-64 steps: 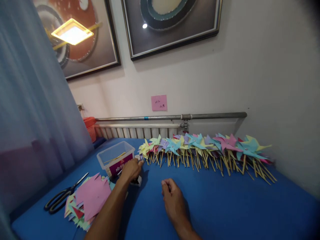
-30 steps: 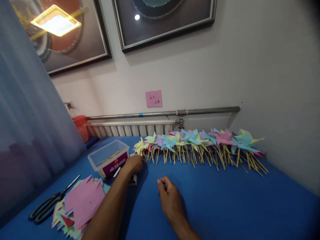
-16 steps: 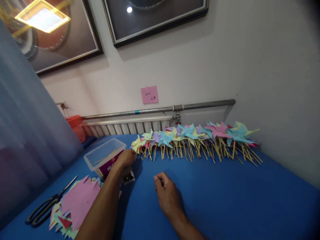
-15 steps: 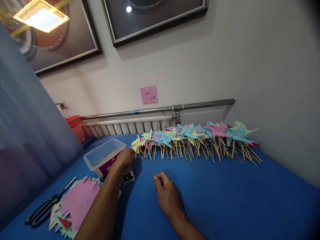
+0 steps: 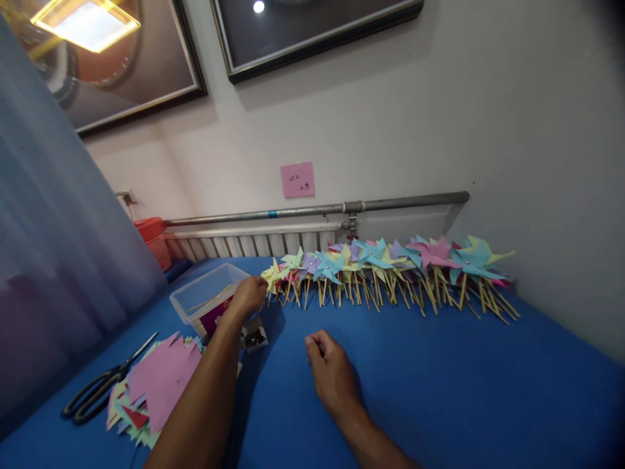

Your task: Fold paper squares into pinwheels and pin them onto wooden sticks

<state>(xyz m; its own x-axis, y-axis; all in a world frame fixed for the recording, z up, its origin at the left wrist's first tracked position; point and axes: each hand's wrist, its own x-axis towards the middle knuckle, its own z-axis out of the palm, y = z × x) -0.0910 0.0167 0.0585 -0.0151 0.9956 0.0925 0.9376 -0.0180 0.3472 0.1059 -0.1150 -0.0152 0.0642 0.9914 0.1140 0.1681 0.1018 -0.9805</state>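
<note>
A person sits at a table covered in blue cloth (image 5: 439, 391), seen from their own head looking down and forward.

The left hand (image 5: 249, 296) reaches far and left, to the rim of a clear plastic tub (image 5: 208, 298) that holds a few thin wooden sticks. The fingers curl at the tub's right edge, close to the left end of the row of pinwheels; whether they pinch a stick or anything else cannot be told. Just near of that hand sits a small open box (image 5: 254, 337) with small dark contents, too small to make out.

The right hand (image 5: 332, 374) rests on the cloth at the middle, fingers loosely curled inward, with nothing visible in it.

Along the far edge of the table, against the wall, lies a long row of finished paper pinwheels (image 5: 385, 270) in yellow, blue, pink and purple, each on a wooden stick, overlapping from the tub across to the right.

At the near left lies a heap of cut paper squares (image 5: 156, 387), pink on top, with black-handled scissors (image 5: 105, 387) just left of it.

Judging by this, much of the work looks done: many pinwheels are assembled, while a good stack of cut paper remains unmade and only a few sticks show in the tub.

A radiator (image 5: 254, 242), a metal pipe (image 5: 390, 202) and a pink note (image 5: 297, 179) line the wall behind.
</note>
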